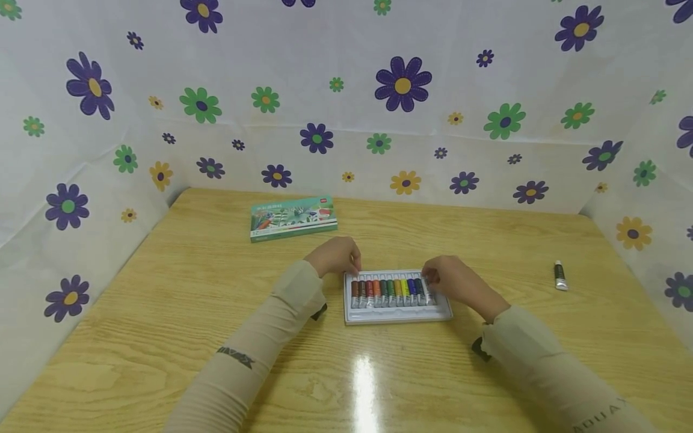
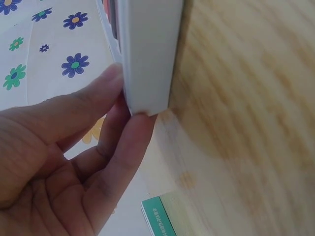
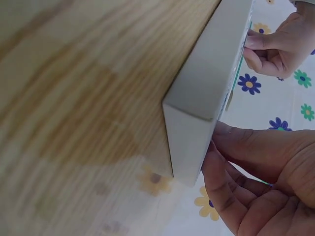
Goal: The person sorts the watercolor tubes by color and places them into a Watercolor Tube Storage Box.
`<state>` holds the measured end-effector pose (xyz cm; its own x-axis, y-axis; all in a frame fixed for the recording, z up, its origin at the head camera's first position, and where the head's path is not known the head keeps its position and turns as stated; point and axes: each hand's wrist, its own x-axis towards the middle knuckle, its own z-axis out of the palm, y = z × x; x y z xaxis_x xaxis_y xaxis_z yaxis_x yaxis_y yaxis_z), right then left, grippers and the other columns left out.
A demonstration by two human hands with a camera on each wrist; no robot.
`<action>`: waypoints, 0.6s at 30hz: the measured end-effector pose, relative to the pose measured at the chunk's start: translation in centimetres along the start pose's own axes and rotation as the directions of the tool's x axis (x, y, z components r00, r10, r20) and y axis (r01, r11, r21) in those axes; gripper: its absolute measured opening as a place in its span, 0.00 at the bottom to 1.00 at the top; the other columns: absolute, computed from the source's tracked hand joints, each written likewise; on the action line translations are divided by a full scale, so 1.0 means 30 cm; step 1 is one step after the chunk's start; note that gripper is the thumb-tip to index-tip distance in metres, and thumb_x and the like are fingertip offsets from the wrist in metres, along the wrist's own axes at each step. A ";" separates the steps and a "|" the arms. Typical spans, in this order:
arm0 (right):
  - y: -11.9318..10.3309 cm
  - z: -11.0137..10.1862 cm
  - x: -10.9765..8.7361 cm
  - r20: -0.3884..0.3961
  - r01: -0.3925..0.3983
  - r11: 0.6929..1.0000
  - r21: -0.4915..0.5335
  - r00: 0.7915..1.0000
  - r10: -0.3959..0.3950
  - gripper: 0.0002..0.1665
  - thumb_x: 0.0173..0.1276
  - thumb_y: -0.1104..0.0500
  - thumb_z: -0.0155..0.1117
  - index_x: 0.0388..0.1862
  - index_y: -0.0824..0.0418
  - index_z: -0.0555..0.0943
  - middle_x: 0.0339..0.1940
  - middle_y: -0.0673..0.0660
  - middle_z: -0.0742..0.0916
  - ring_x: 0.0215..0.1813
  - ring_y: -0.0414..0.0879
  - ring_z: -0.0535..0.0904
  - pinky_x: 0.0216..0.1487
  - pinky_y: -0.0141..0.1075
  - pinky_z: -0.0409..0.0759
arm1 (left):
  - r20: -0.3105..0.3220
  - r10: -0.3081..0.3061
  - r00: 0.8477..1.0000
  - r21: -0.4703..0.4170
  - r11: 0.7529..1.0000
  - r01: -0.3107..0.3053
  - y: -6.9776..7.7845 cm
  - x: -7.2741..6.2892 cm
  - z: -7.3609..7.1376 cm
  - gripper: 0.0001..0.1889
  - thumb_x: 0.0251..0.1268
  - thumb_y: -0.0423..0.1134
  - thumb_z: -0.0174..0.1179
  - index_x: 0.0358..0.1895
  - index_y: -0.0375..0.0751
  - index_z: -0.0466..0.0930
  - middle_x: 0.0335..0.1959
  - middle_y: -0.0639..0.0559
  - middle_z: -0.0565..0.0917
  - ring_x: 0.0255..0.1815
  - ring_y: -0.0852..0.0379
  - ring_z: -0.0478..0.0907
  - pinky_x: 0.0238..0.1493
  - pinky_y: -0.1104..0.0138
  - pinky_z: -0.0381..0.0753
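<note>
A white tray (image 1: 397,316) on the table holds a row of paint tubes (image 1: 390,291), running from brown through red, orange, green and yellow to blue. My left hand (image 1: 338,255) is at its far left corner, thumb on the upper edge and a fingertip against the end wall (image 2: 152,54), pinching the tray. At the far right corner, my right hand (image 1: 452,279) has thumb and forefinger together over the top of the last, pale paint tube (image 1: 430,297). Those fingers hide its cap. From the right wrist view the pinch lies just beyond the tray's side wall (image 3: 189,142).
A green illustrated paint box (image 1: 293,219) lies at the back left of the wooden table (image 1: 189,300). One dark paint tube (image 1: 560,275) lies by itself to the right. Flower-printed cloth (image 1: 335,108) closes off the back and sides.
</note>
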<state>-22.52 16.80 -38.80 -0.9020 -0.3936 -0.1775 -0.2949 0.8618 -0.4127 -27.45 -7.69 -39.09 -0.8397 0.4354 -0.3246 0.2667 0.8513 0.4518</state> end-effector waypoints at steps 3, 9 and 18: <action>0.003 -0.001 0.002 0.009 0.011 1.000 0.000 1.000 -0.011 0.13 0.58 0.71 0.64 0.44 0.69 0.81 0.39 0.61 0.86 0.42 0.50 0.81 0.47 0.43 0.80 | 0.002 -0.003 1.000 -0.006 1.000 0.003 0.000 0.000 -0.001 0.03 0.57 0.33 0.65 0.28 0.40 0.84 0.33 0.49 0.85 0.29 0.59 0.74 0.34 0.70 0.74; 0.013 -0.012 -0.005 0.036 0.052 0.999 0.008 0.998 -0.052 0.16 0.58 0.71 0.65 0.46 0.70 0.80 0.40 0.61 0.86 0.42 0.49 0.81 0.47 0.43 0.80 | 0.007 -0.011 1.000 -0.026 1.000 0.011 0.001 0.002 0.001 0.03 0.57 0.33 0.65 0.27 0.40 0.84 0.32 0.49 0.85 0.29 0.59 0.74 0.33 0.71 0.74; 0.020 -0.022 -0.013 0.080 0.104 0.994 0.019 0.991 -0.106 0.20 0.54 0.72 0.67 0.48 0.68 0.80 0.38 0.58 0.84 0.40 0.46 0.78 0.46 0.41 0.80 | 0.005 -0.019 1.000 -0.020 1.000 0.019 0.001 0.000 -0.002 0.02 0.56 0.33 0.65 0.28 0.40 0.84 0.33 0.49 0.85 0.29 0.59 0.75 0.34 0.71 0.75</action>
<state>-22.56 17.68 -38.40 -0.8377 -0.5068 -0.2037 -0.3815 0.8098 -0.4458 -27.47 -7.69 -39.04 -0.8422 0.4204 -0.3376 0.2407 0.8535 0.4622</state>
